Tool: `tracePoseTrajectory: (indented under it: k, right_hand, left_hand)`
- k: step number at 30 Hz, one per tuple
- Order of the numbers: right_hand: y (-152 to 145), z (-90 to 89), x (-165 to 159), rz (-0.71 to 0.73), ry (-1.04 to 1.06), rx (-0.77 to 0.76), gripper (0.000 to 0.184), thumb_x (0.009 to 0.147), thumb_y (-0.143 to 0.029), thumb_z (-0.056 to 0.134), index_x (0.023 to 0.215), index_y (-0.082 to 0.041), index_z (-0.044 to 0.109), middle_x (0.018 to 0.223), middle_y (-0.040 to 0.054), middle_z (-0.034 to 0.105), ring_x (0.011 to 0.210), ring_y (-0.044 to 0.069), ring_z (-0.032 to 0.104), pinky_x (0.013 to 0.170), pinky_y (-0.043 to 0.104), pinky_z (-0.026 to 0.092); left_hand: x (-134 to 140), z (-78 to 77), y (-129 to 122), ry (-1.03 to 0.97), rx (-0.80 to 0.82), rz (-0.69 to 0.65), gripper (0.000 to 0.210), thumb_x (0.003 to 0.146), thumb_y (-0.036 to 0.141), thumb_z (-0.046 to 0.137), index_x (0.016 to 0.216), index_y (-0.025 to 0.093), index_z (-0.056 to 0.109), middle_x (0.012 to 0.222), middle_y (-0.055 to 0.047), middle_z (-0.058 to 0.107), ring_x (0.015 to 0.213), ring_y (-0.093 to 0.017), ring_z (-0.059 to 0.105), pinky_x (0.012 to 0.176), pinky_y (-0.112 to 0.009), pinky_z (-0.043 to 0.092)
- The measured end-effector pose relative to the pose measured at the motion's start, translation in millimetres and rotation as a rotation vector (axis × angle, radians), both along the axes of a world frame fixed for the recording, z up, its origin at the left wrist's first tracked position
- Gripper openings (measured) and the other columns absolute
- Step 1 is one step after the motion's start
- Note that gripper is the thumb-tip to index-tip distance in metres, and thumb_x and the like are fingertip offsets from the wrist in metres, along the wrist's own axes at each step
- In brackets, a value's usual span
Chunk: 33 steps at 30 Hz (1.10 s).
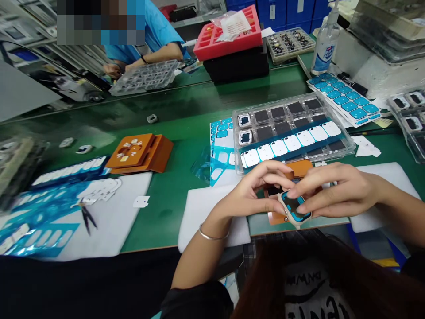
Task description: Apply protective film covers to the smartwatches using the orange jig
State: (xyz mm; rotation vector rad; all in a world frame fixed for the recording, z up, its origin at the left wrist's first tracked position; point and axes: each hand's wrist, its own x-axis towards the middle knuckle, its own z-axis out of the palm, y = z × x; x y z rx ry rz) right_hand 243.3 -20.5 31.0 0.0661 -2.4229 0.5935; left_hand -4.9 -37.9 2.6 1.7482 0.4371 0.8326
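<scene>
You are holding the small watch case (295,207) with both hands: left hand (257,190) fingers are gripping its side, right hand (327,191) fingers are pressing its blue-edged face, above the orange fixture (300,169). The clear tray (343,153) is holding only two finished cases, so most are remaining.

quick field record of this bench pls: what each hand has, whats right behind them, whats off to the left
left hand: fingertips on the small frame
right hand: pinching the same frame from the other side
under the hands: orange fixture
behind: clear tray with dark squares and a strip of white pads
left: second orange fixture, tweezers on white foam
far side: a co-worker's hand at another tray
</scene>
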Motion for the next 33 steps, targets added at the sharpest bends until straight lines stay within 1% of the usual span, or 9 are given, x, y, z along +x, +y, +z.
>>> tracePoseTrajectory:
  k: [3, 7, 10, 12, 14, 16, 20, 27, 33]
  right_hand:
    - [-5.5, -0.4, -4.6, -0.109, -0.019, 0.167, 0.018, 0.098, -0.018, 0.059, 0.114, -0.024, 0.065, 0.110, 0.0026, 0.074, 0.087, 0.014, 0.064, 0.075, 0.031, 0.054]
    - [-12.7, 0.4, -8.1, -0.201, -0.019, 0.204, 0.012, 0.098, -0.022, 0.061, 0.104, -0.029, 0.068, 0.102, -0.0005, 0.073, 0.091, 0.014, 0.064, 0.077, 0.030, 0.054]
    - [-11.0, 5.1, -2.7, -0.248, 0.008, 0.190, 0.015, 0.098, -0.015, 0.054, 0.103, -0.024, 0.065, 0.117, 0.0054, 0.069, 0.102, 0.018, 0.063, 0.084, 0.034, 0.055]
    - [-8.2, 8.7, 2.3, -0.324, -0.033, 0.092, 0.015, 0.094, -0.014, 0.055, 0.104, -0.022, 0.062, 0.125, 0.0100, 0.064, 0.110, 0.021, 0.061, 0.087, 0.036, 0.056]
    - [-6.2, 9.6, 4.5, -0.390, -0.065, -0.013, 0.012, 0.091, -0.022, 0.062, 0.103, -0.022, 0.061, 0.124, 0.0123, 0.061, 0.112, 0.023, 0.061, 0.087, 0.038, 0.056]
    - [-5.6, 6.7, 2.3, -0.414, -0.044, -0.058, 0.019, 0.089, -0.034, 0.070, 0.101, -0.022, 0.061, 0.117, 0.0122, 0.063, 0.108, 0.024, 0.063, 0.085, 0.039, 0.057]
    - [-6.5, -3.3, -6.4, -0.402, -0.008, -0.056, 0.016, 0.091, -0.031, 0.071, 0.097, -0.020, 0.062, 0.108, 0.0105, 0.071, 0.102, 0.020, 0.069, 0.085, 0.032, 0.059]
    - [-2.9, -0.3, 2.8, -0.463, -0.216, 0.010, 0.017, 0.094, -0.026, 0.063, 0.107, -0.016, 0.067, 0.100, 0.0083, 0.076, 0.094, 0.023, 0.070, 0.078, 0.036, 0.059]
    - [-4.0, -4.1, 0.8, -0.430, -0.226, -0.004, 0.012, 0.094, -0.024, 0.064, 0.096, -0.018, 0.074, 0.101, 0.0059, 0.076, 0.088, 0.020, 0.065, 0.074, 0.031, 0.057]
  left_hand:
    - [-1.0, -0.7, -1.7, 0.041, -0.046, -0.079, 0.056, 0.086, 0.037, 0.073, 0.135, 0.027, 0.047, 0.110, -0.009, 0.076, 0.106, -0.023, 0.073, 0.089, -0.035, 0.059]
    - [0.0, -1.5, -2.6, 0.051, -0.037, -0.117, 0.057, 0.087, 0.033, 0.072, 0.137, 0.028, 0.045, 0.110, -0.009, 0.076, 0.111, -0.024, 0.071, 0.090, -0.036, 0.059]
    - [2.5, -4.3, -0.9, 0.010, 0.003, 0.033, 0.059, 0.079, 0.040, 0.080, 0.128, 0.026, 0.051, 0.109, -0.008, 0.074, 0.108, -0.023, 0.072, 0.086, -0.032, 0.060]
    - [4.5, -6.9, 1.4, -0.039, 0.087, 0.195, 0.057, 0.074, 0.043, 0.084, 0.119, 0.024, 0.053, 0.109, -0.008, 0.074, 0.105, -0.021, 0.072, 0.084, -0.031, 0.059]
    - [6.5, -9.0, 3.4, -0.079, 0.213, 0.344, 0.058, 0.068, 0.041, 0.088, 0.112, 0.023, 0.055, 0.106, -0.006, 0.073, 0.100, -0.019, 0.071, 0.082, -0.030, 0.058]
    - [8.2, -9.9, 4.3, -0.081, 0.359, 0.444, 0.059, 0.063, 0.039, 0.091, 0.109, 0.023, 0.058, 0.102, -0.005, 0.072, 0.094, -0.018, 0.069, 0.079, -0.031, 0.056]
    - [10.0, -8.2, 3.4, 0.016, 0.592, 0.495, 0.055, 0.063, 0.042, 0.090, 0.105, 0.023, 0.060, 0.094, -0.003, 0.072, 0.088, -0.017, 0.062, 0.078, -0.033, 0.052]
    - [5.6, -2.9, 5.3, 0.181, 0.718, 0.562, 0.071, 0.059, 0.067, 0.080, 0.111, 0.023, 0.059, 0.097, -0.004, 0.071, 0.093, -0.020, 0.058, 0.083, -0.037, 0.050]
    - [-0.1, 0.9, 7.2, 0.193, 0.749, 0.680, 0.048, 0.073, 0.057, 0.078, 0.105, 0.024, 0.061, 0.093, -0.002, 0.073, 0.089, -0.019, 0.059, 0.080, -0.035, 0.051]
